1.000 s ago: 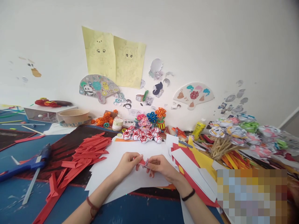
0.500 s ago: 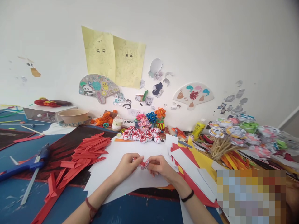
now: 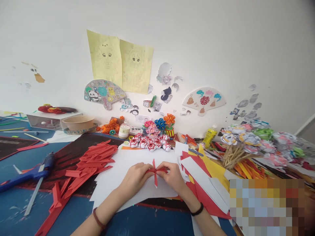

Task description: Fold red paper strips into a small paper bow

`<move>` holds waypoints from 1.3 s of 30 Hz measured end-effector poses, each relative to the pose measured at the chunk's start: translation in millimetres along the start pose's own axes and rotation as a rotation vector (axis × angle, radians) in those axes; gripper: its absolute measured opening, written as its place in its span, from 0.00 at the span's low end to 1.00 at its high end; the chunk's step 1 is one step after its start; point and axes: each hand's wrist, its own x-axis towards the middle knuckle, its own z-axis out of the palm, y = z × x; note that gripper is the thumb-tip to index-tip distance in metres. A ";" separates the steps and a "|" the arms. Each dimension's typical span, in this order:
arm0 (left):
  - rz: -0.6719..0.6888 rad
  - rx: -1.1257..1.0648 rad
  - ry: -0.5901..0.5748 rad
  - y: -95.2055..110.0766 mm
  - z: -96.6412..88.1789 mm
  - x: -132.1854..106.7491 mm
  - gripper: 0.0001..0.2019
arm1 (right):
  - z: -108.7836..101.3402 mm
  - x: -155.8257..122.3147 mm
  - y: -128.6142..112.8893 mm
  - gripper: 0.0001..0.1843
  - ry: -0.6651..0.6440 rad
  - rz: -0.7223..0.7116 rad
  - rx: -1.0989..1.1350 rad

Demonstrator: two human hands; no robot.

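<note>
Between my two hands is a cross of red folded paper strips [image 3: 155,179], held above white paper sheets [image 3: 118,177]. My left hand [image 3: 137,175] pinches its left arm close to the middle. On the other side, my right hand [image 3: 171,175] pinches the right arm, fingers closed. One strip points away from me and one toward me, both free of my fingers. A pile of red folded paper strips [image 3: 95,159] lies to the left. Red-and-white paper flowers [image 3: 150,142] stand in a cluster just behind the sheets.
A blue glue gun [image 3: 41,170] lies at the left. Paper flowers on sticks [image 3: 241,141] and a yellow bottle [image 3: 210,136] are at the right, near red and yellow paper [image 3: 214,164]. At the back left stands a beige bowl [image 3: 78,123]. A wall rises behind the table.
The red paper piece, earlier bunched and mostly covered by my fingers, now shows spread as a cross. Both hands have turned and pinch its opposite arms. The view has shifted slightly.
</note>
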 end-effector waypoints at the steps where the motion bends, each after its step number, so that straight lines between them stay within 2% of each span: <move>1: 0.017 0.060 -0.001 -2.0 2.2 -0.1 0.14 | 0.7 0.0 0.8 0.05 0.017 -0.014 -0.045; 7: 0.073 0.254 0.079 -8.6 7.1 1.1 0.13 | 6.4 -1.1 11.6 0.07 0.029 -0.121 -0.204; 12: 0.042 0.323 0.124 -8.6 3.9 0.5 0.13 | 6.4 -3.6 17.7 0.12 -0.014 -0.211 -0.292; 19: 0.039 0.305 0.101 -9.6 4.2 1.5 0.12 | 9.0 -5.7 19.8 0.09 -0.008 -0.216 -0.339; 24: 0.030 0.299 0.131 -6.3 6.4 1.0 0.14 | 11.8 -9.1 19.5 0.10 0.052 -0.217 -0.390; 29: 0.081 0.234 0.177 -4.8 5.9 0.6 0.13 | 9.6 -10.9 22.3 0.13 0.147 -0.305 -0.432; 34: 0.145 0.170 0.120 -2.8 0.2 0.9 0.09 | 5.1 -11.5 22.7 0.14 0.185 -0.355 -0.486; 39: 0.190 0.159 0.041 -6.2 -2.4 1.5 0.09 | 4.6 -11.2 19.1 0.15 0.123 -0.425 -0.538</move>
